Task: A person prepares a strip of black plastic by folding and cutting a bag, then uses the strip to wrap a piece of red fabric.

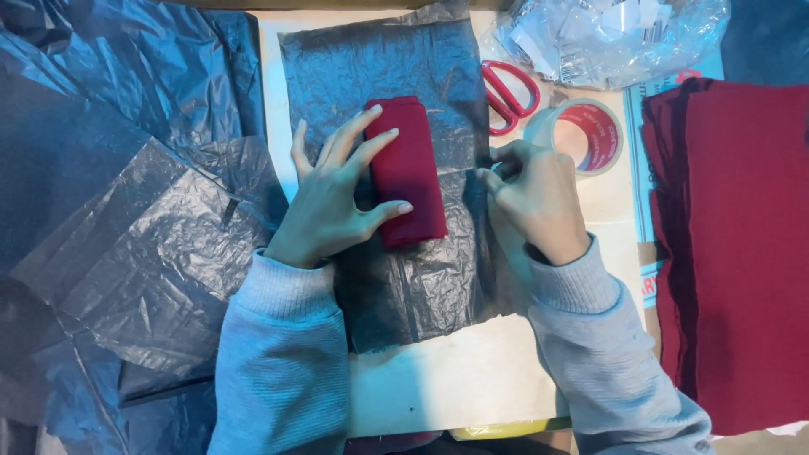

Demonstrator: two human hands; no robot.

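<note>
A folded dark red cloth lies on a sheet of dark grey plastic film spread on a pale board. My left hand lies flat with spread fingers pressing the cloth's left side. My right hand is curled at the right edge of the film, its fingertips pinching that edge beside the cloth. Both sleeves are light grey.
A roll of clear tape with a red core sits just behind my right hand, red-handled scissors beside it. A stack of dark red cloth fills the right side. Crumpled clear plastic lies at top right, loose dark film at left.
</note>
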